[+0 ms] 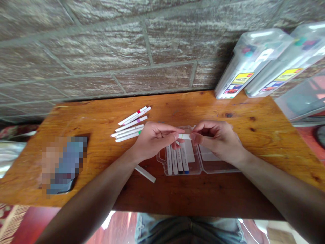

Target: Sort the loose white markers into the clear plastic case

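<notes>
A white marker with a thin yellow-green band (183,136) is held level between my two hands. My left hand (158,138) pinches one end of it, and my right hand (215,137) grips the other end between thumb and fingers. Below them lies an open clear plastic case (198,166), with several white markers (177,159) lined up in its left half. My right hand partly covers the case's right half. To the left, several loose white markers (132,123) with coloured bands rest on the wood. Another white marker (146,174) lies beside my left forearm, partly hidden by it.
Two tall clear cases of markers (237,76) (276,76) stand at the back right against the stone-block wall (101,51). A phone (67,166), blurred out, lies on the left of the wooden table (96,189). The table's front edge runs close above my lap.
</notes>
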`<state>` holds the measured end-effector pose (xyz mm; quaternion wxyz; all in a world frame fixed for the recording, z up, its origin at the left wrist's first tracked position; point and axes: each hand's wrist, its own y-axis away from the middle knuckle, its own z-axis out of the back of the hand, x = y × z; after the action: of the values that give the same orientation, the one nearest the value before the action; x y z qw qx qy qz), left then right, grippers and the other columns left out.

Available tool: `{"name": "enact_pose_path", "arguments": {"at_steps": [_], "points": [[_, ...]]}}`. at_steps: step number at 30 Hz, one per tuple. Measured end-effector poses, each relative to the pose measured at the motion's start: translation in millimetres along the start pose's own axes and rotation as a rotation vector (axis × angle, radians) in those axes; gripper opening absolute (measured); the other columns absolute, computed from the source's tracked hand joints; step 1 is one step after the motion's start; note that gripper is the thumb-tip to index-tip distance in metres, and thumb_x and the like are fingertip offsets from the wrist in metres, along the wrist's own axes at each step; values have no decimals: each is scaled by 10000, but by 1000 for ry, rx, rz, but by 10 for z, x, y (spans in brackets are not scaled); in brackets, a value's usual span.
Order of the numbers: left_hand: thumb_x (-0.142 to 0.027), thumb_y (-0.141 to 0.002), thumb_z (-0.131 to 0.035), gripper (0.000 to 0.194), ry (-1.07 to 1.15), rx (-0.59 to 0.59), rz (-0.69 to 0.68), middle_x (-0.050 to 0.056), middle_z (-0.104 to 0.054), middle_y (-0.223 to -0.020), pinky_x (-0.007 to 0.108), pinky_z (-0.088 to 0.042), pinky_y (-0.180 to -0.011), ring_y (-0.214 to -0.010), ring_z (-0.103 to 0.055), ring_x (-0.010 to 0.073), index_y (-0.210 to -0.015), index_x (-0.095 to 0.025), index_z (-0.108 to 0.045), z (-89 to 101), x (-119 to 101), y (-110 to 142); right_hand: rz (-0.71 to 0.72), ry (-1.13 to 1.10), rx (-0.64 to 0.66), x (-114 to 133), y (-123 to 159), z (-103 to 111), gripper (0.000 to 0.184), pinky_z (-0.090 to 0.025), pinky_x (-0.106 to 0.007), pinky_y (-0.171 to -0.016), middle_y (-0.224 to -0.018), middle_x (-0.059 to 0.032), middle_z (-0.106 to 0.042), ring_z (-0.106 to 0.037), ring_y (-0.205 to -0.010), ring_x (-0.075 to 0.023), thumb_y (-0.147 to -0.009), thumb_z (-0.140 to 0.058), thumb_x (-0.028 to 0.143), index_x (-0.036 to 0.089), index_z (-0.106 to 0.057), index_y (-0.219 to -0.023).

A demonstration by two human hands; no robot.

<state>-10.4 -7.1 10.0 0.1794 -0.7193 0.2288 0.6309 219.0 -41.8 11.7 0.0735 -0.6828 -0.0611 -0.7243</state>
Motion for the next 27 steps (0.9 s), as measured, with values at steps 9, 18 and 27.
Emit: {"name": "enact_pose_path", "arguments": {"at_steps": [9, 18, 27], "points": [[-238, -857, -853, 172, -49, -6, -4, 79, -823, -767, 174, -611, -572, -611, -764, 130, -967, -107, -829, -13, 15, -2, 18, 25, 9, 2, 25, -17, 245, -460, -241, -544, -671, -2, -720, -592, -578, -116, -777, -924, 338, 183, -735, -761], [-229, -868, -829, 145, -70, -10, 12, 70, -809, -736, 183, -610, -577, -596, -750, 122, -928, -99, -805, -29, 8, -1, 27, 42, 12, -24, 34, -30, 279, -471, -248, -535, -673, -6, -721, -591, -571, -122, -777, -927, 388, 183, -737, -776], [-267, -935, -762, 216, -180, -12, 9, 77, -829, -779, 216, -643, -638, -646, -793, 154, -1054, -97, -825, -43, 30, 4, 108, 325, -72, -32, 49, -8, 237, -473, -251, -536, -713, -30, -776, -640, -582, -135, -828, -883, 392, 181, -780, -796]]}}
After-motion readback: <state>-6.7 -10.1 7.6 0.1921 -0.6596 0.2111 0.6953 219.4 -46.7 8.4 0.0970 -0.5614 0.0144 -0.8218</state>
